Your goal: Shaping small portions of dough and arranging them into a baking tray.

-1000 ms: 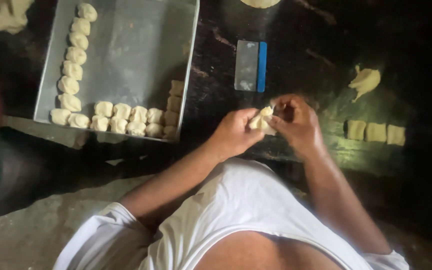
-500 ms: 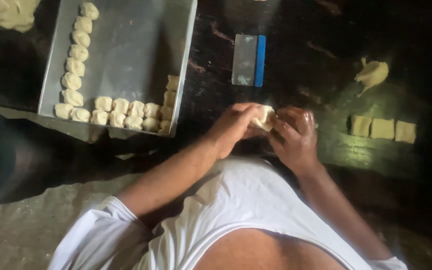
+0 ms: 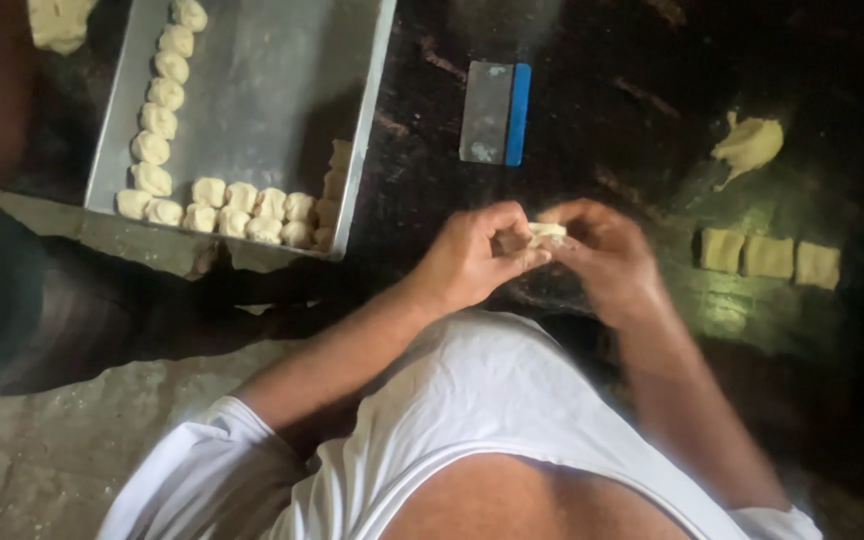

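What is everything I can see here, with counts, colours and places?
Metal tray: one, grey, upper left on the dark table.
Dough balls: roughly twenty, pale cream, lining the tray's left, near and right edges.
Scraper: one, steel blade with blue grip, beside the tray.
Dough squares: three, cream, in a row at right.
Dough scrap: one, cream, above the squares.
Dough lump: one, cream, top left corner.
Dough piece: one, cream, pinched between both hands.
Left hand, right hand: centre.

Bakery: dough-ball tray [image 3: 252, 120], scraper [image 3: 495, 112], dough squares [image 3: 769, 257].
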